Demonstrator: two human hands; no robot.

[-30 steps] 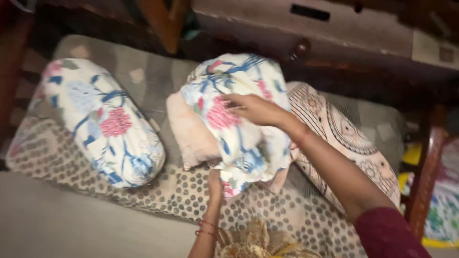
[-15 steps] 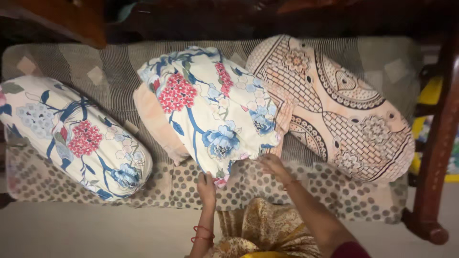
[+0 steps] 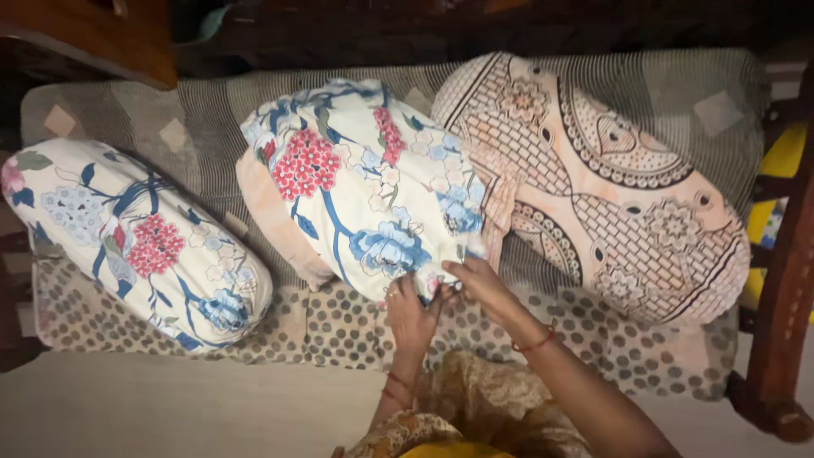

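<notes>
where the spotted sheet (image 3: 339, 326) meets the seat edge, left hand (image 3: 411, 315) and right hand (image 3: 482, 287) pinch the open end of the middle floral bolster (image 3: 365, 182), touching a patterned bolster (image 3: 610, 187) on its right; gap before second floral bolster (image 3: 127, 242).

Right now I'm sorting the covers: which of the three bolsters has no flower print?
The right bolster, peach with dark geometric patterning; the middle bolster and left bolster are both white with red and blue flowers.

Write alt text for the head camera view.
Both hands, left hand and right hand, grip the near end of a floral-covered middle bolster lying between a second floral bolster and a peach patterned bolster.
</notes>
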